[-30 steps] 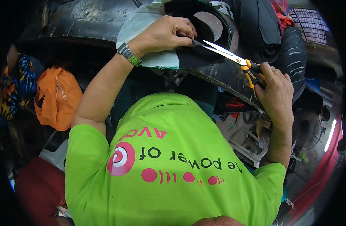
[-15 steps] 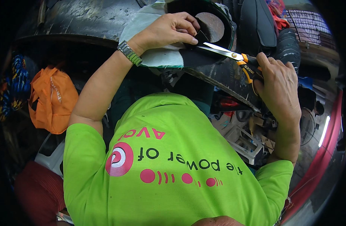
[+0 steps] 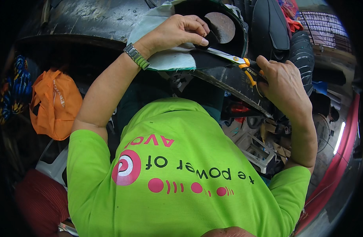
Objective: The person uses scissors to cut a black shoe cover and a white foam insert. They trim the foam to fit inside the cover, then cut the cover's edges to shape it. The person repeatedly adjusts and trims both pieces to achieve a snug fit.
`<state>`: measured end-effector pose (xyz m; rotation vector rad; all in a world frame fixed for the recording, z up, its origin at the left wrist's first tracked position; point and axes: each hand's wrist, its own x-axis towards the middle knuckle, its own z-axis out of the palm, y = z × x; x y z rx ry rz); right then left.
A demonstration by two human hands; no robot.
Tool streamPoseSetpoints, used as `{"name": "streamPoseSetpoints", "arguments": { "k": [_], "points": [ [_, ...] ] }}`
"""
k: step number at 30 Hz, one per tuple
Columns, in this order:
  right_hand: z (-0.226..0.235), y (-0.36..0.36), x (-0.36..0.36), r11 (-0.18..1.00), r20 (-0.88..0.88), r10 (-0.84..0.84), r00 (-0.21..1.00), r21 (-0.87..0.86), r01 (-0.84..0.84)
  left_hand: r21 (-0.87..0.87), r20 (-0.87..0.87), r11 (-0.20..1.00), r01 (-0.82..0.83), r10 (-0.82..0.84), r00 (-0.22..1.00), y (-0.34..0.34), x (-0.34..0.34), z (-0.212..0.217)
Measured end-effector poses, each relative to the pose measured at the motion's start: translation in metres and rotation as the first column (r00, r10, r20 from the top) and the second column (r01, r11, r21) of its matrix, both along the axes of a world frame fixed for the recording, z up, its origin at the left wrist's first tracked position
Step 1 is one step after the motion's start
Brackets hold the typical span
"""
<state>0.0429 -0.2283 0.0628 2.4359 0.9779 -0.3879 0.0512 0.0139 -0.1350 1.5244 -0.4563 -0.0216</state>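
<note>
My left hand [image 3: 177, 33], with a metal watch [image 3: 136, 56] on its wrist, pinches the edge of a black sheet [image 3: 213, 59] that has a pale backing [image 3: 169, 59] and a round hole [image 3: 223, 25]. My right hand [image 3: 284, 81] grips scissors [image 3: 228, 58] by their orange and black handles. The blades lie along the sheet's edge, tips right under the left fingers. The sheet rests on a dark, worn work surface [image 3: 90, 19]. My lime green shirt fills the lower part of the view.
An orange bag [image 3: 53, 104] hangs at the left. Black padded shapes [image 3: 270, 27] stand at the upper right. Below the bench lie a white plastic stool [image 3: 256, 150] and scattered tools. A red surface [image 3: 335, 173] curves along the right.
My right hand has drawn slightly left and up with the scissors, bringing the blades closer under my left fingers. My left hand keeps its pinch on the sheet.
</note>
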Motion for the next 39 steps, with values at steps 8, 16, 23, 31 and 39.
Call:
{"name": "streamPoseSetpoints", "arguments": {
  "k": [8,16,23,31,39],
  "points": [
    [-0.011,-0.020,0.014,0.998,-0.027,0.057,0.998,0.023,-0.057,-0.022,-0.020,1.000,-0.003,0.003,1.000,-0.003,0.003,0.002],
    [-0.028,-0.041,0.030,0.971,0.073,0.189,0.979,0.136,-0.198,0.061,-0.018,0.998,-0.033,0.034,0.999,-0.009,0.006,0.002],
    [-0.050,-0.059,0.029,0.946,0.164,0.222,0.961,0.201,-0.253,0.085,-0.027,0.996,-0.004,0.007,1.000,-0.011,0.009,0.003],
    [-0.052,-0.064,0.042,0.897,0.222,0.316,0.923,0.247,-0.366,0.123,-0.060,0.992,0.004,0.003,0.998,-0.010,0.009,0.008],
    [-0.059,-0.059,0.037,0.872,0.205,0.272,0.940,0.360,-0.331,0.017,-0.137,0.996,-0.084,0.086,0.987,-0.005,0.003,0.008]
  ]
}}
